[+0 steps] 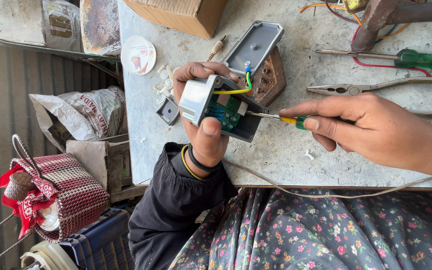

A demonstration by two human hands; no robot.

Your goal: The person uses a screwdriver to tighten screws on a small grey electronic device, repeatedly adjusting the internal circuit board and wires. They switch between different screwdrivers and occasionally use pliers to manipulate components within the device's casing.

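from the head view, the left hand (pixel 203 117) is gripping the grey box (pixel 216 107) above the table (pixel 276 155), fingers clamped; right hand (pixel 376 130) is pinching a screwdriver (pixel 276 118) into its circuit board (pixel 227 111), probably working a screw; next needs steady, straight turning.

Hidden: screwdriver (pixel 288 119) tip inside my grey box (pixel 221 107); handle within my right hand (pixel 376 131). Cut off: hammer (pixel 401 15), top edge.

Daylight was bright and even across the bench (pixel 286 155). Shadows stayed short and soft. Focus was sharp throughout, without glare.
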